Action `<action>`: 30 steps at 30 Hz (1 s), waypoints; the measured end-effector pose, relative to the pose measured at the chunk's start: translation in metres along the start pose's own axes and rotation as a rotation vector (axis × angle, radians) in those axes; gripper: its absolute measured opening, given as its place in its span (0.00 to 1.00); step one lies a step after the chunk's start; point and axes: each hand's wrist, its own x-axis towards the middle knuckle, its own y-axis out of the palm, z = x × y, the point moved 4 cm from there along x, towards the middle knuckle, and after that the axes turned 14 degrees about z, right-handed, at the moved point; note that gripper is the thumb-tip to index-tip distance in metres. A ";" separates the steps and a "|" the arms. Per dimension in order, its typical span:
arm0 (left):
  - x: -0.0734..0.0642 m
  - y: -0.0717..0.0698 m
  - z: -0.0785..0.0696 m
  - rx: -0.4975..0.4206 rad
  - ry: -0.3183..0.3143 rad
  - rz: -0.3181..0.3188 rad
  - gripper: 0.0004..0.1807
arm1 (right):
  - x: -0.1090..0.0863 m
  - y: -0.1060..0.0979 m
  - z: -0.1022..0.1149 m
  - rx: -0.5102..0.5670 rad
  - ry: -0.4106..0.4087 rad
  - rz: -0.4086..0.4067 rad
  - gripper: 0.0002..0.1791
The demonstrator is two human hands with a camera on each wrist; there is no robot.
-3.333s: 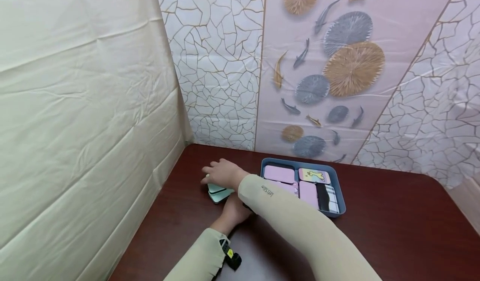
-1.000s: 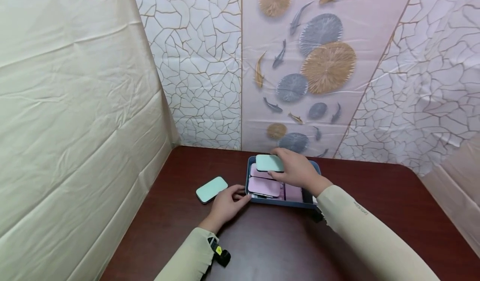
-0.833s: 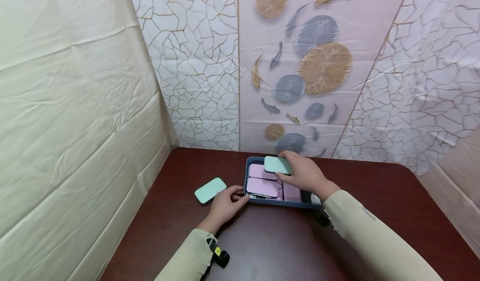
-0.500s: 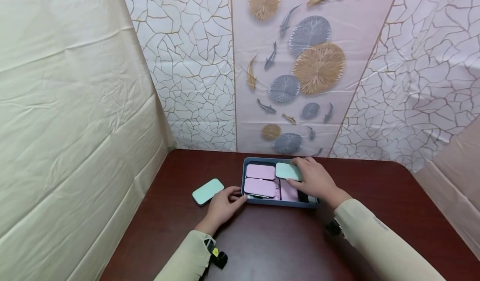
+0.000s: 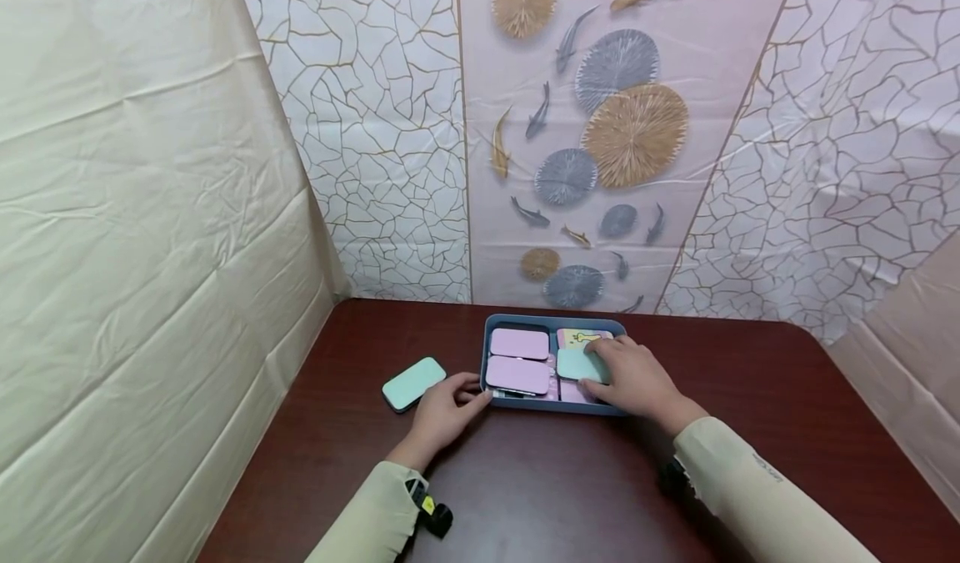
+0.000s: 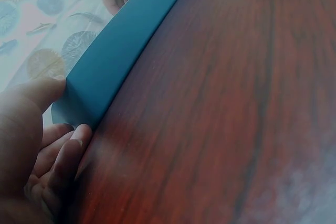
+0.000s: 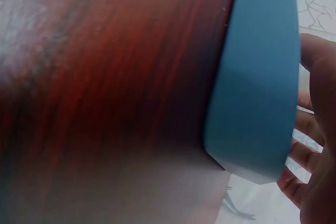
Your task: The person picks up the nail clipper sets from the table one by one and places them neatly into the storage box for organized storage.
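Observation:
A mint-green flat case [image 5: 576, 365] with rounded corners is held between the right hand's [image 5: 647, 386] thumb and fingers, over the right half of a blue tray [image 5: 555, 407]. At the tray's front left corner is the left hand [image 5: 441, 417], its thumb on the rim and its other fingers curled against the corner, as the left wrist view shows. Inside the tray lie two pink cases [image 5: 517, 375] on the left and a yellow case with an animal print [image 5: 581, 338] behind the held one. The right wrist view has the tray's blue wall [image 7: 254, 87] beside the fingers.
A second mint-green case [image 5: 414, 383] rests on the dark wooden table [image 5: 540, 480], left of the tray and beside the left hand. Patterned cloth [image 5: 375, 171] hangs behind the table, with a cream cloth [image 5: 150, 254] along the left.
The right hand has gone from the left stack to the tray with a mint-green case, then right and toward the front, uncovering the yellow case. The left hand has moved onto the tray's corner.

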 end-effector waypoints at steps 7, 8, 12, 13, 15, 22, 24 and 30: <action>0.000 0.001 0.000 -0.005 -0.009 0.002 0.27 | 0.000 0.004 0.000 -0.024 -0.006 -0.003 0.34; 0.000 0.001 0.000 -0.005 -0.010 0.002 0.27 | 0.000 0.005 0.000 -0.022 -0.008 -0.006 0.34; -0.001 0.000 -0.001 -0.013 -0.014 0.003 0.27 | 0.000 0.005 -0.001 -0.003 -0.012 -0.011 0.34; -0.001 0.000 -0.001 -0.014 -0.014 0.003 0.27 | 0.000 0.005 -0.001 0.005 -0.013 -0.012 0.34; -0.001 0.000 -0.001 -0.018 -0.013 0.002 0.28 | 0.000 0.005 -0.001 0.014 -0.012 -0.012 0.34; -0.001 -0.001 0.000 -0.021 -0.002 -0.006 0.27 | 0.001 0.006 0.000 0.032 -0.011 -0.016 0.34; 0.000 -0.001 0.001 -0.018 -0.005 -0.004 0.27 | 0.002 0.006 -0.001 0.029 -0.006 -0.006 0.34; 0.001 -0.001 0.001 -0.015 -0.003 0.002 0.28 | 0.004 0.009 -0.002 0.022 0.011 0.021 0.35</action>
